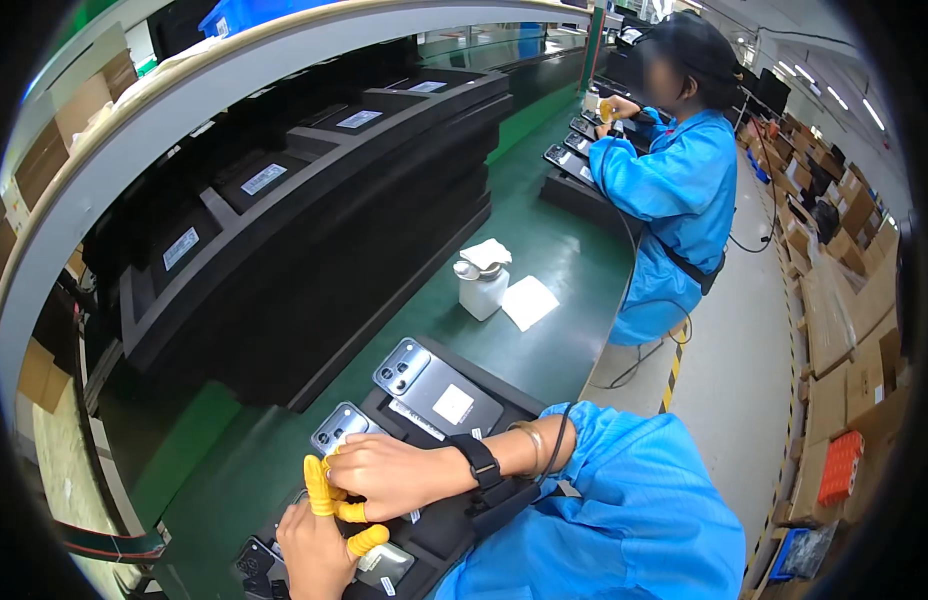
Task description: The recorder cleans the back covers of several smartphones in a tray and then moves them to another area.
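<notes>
A worker's two bare hands meet over a black tray (442, 535) of smartphones, seen from above. The left hand (314, 552) has its index finger raised and its thumb spread away; the right hand (389, 480) reaches in from the right with its fingers bent down, their tips against or just beside the left index. Yellow rubber finger cots (317, 485) cover several fingertips. The hands hide what lies between them, so whether the fingers grip anything cannot be told. Just beyond the right hand's knuckles, a silver-blue phone (344, 422) shows its camera end, the rest hidden under the hand. Farther past those knuckles, a larger-showing phone (434, 387) lies camera side up with a pale square label on its back. A dark phone (252, 560) sits to the left of the left hand, and a grey slab (389, 565) lies just below the left thumb's tip. The phones look fairly light, stiff and smooth, likely slippery to bare skin and easily scratched or cracked if dropped; the rubber cots should help. The safest hold seems to be by the two long edges, with fingertips kept off the camera lenses and the label
</notes>
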`<action>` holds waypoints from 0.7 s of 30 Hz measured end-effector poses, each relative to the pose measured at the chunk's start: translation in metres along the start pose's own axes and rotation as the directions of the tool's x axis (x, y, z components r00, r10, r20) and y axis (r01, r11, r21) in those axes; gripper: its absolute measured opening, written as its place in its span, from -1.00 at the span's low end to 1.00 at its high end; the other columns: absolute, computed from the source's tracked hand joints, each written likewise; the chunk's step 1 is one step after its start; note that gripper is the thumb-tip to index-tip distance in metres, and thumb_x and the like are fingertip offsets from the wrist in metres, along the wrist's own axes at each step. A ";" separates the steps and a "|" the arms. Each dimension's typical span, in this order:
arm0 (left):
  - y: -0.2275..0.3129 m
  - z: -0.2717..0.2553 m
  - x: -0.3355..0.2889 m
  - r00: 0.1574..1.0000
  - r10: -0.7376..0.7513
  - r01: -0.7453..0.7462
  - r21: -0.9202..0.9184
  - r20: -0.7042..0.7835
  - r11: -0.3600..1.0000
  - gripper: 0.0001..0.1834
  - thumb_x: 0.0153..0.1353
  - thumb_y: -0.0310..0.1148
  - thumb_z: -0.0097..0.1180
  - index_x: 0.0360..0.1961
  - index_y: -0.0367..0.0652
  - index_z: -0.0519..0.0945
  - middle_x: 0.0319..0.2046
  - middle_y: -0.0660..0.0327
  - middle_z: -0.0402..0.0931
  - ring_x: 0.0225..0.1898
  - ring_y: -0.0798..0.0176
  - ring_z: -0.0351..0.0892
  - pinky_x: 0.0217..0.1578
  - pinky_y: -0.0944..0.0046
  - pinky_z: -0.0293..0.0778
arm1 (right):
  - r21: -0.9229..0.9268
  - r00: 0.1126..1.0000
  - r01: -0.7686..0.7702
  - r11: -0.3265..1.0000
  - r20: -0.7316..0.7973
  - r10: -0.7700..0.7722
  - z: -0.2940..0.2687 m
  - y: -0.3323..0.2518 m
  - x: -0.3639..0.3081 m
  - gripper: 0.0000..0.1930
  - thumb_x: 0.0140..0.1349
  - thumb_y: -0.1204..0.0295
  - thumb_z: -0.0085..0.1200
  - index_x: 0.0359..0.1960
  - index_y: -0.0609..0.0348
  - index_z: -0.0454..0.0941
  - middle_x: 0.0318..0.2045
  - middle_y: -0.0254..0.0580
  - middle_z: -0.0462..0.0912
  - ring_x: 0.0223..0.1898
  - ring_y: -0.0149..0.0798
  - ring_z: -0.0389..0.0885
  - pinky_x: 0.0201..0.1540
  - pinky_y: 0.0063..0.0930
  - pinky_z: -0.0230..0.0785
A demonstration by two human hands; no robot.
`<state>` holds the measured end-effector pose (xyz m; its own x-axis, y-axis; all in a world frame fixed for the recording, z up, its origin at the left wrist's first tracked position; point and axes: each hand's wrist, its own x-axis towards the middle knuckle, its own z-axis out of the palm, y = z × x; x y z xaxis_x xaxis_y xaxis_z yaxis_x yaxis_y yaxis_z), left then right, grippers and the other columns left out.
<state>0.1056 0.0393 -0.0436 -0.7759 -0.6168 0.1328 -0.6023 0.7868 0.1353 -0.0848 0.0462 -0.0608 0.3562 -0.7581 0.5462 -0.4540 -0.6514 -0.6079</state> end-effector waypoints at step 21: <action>0.002 -0.011 -0.014 0.956 -0.076 0.292 -0.924 0.282 0.248 0.24 -0.09 0.56 -0.32 0.36 -0.27 -0.18 -0.42 0.11 0.56 -0.69 0.37 0.54 -0.71 0.59 0.22 | 0.361 0.953 0.187 0.913 0.160 -0.258 -0.013 0.005 0.000 -0.89 0.11 0.47 0.16 -0.42 0.25 0.54 -0.46 -0.09 0.55 -0.34 -0.04 0.51 -0.17 -0.25 0.33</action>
<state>0.1174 0.0490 -0.0340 -0.7496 -0.6423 -0.1599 -0.2019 -0.0082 0.9794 -0.0980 0.0437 -0.0564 0.5872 -0.5590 0.5854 -0.0529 -0.7482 -0.6614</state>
